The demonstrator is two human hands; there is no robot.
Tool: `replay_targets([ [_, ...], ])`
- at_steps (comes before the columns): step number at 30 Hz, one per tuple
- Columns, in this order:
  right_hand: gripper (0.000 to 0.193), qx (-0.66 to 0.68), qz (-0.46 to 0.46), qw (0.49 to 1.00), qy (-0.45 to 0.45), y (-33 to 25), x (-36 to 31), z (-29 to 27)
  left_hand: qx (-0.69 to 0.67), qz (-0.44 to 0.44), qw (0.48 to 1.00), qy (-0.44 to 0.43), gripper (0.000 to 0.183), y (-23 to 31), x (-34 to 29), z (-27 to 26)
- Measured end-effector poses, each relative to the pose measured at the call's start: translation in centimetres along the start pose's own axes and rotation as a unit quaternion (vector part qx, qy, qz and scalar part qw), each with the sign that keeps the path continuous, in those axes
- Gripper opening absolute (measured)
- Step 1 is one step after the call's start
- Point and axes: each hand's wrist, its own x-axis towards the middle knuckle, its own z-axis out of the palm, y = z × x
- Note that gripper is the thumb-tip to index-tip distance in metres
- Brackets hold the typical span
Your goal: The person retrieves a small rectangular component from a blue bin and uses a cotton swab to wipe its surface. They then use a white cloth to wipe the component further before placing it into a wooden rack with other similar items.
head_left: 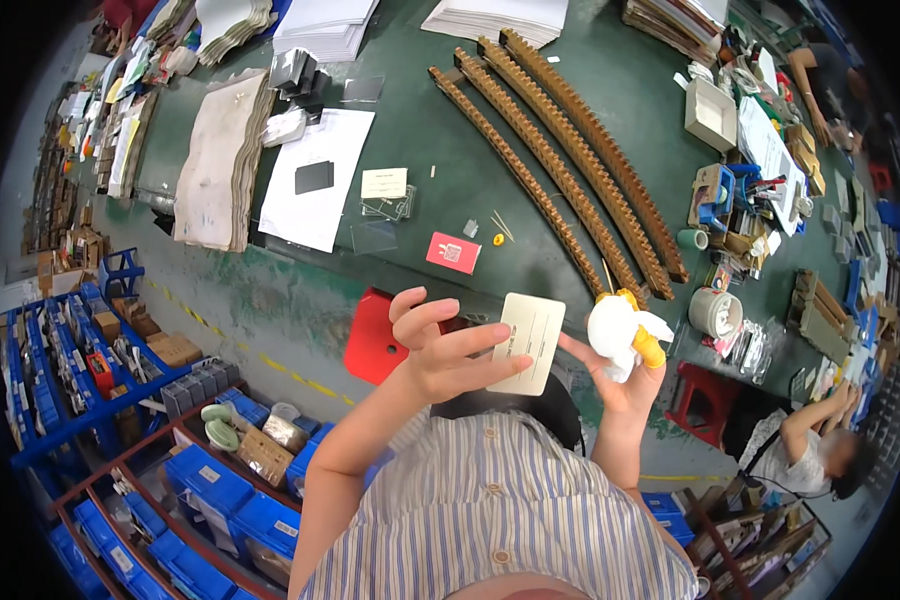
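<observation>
A cream card (542,335) with rounded corners and print stands upright before me, just off the table's near edge. My left hand (440,355) grips it at its left side, two fingers lying across its face and the others raised. My right hand (625,385) is closed around a crumpled white wad (615,330), cloth or tissue. Yellow finger covers (649,348) sit on some of its fingers, and its thumb points at the card's right edge. On the table nearby lie a red card (453,253), a small yellow piece (499,240) and thin sticks (503,226).
Long notched wooden racks (560,165) cross the table's middle. A white sheet (315,205) with dark cards lies left, near more cards (384,184). At right are a white tub (715,312) and green tape (692,239). A red stool (375,335) stands below; a co-worker (805,440) sits right.
</observation>
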Motion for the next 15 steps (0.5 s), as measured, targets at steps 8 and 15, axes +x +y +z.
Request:
replay_targets([
  [8,0.054,0.028,-0.035,0.993,-0.106,0.5,-3.5,0.6,-0.12,0.021,0.992,-0.022,0.029,2.2,0.4,-0.7],
  [15,0.055,0.083,-0.064,0.981,-0.165,-0.4,-5.0,-0.2,-0.159,0.067,0.982,-0.076,0.027,4.0,2.6,-1.3],
])
